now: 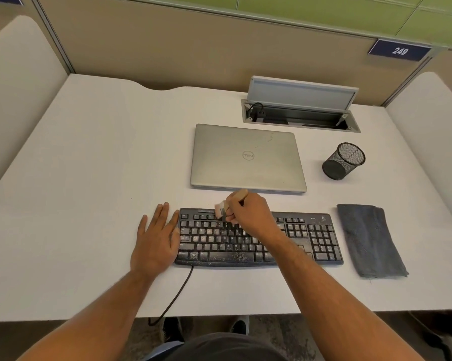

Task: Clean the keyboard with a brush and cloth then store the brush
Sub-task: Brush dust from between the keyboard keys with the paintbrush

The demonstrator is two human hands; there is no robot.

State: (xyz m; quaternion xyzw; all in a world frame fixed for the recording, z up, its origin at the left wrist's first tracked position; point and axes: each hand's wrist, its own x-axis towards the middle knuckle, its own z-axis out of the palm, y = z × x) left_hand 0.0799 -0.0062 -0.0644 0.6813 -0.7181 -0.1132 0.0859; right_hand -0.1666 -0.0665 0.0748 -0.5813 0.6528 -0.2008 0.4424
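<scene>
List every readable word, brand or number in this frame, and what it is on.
"249": blue sign on the partition.
"DELL", upside down from this view: laptop lid.
Logo and model text at the keyboard top right: too small to read.
Key legends: blurred.

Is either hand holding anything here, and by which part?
The right hand grips the brush by its wooden handle, bristles on the keyboard. The left hand holds nothing; it lies flat against the keyboard's left end.
</scene>
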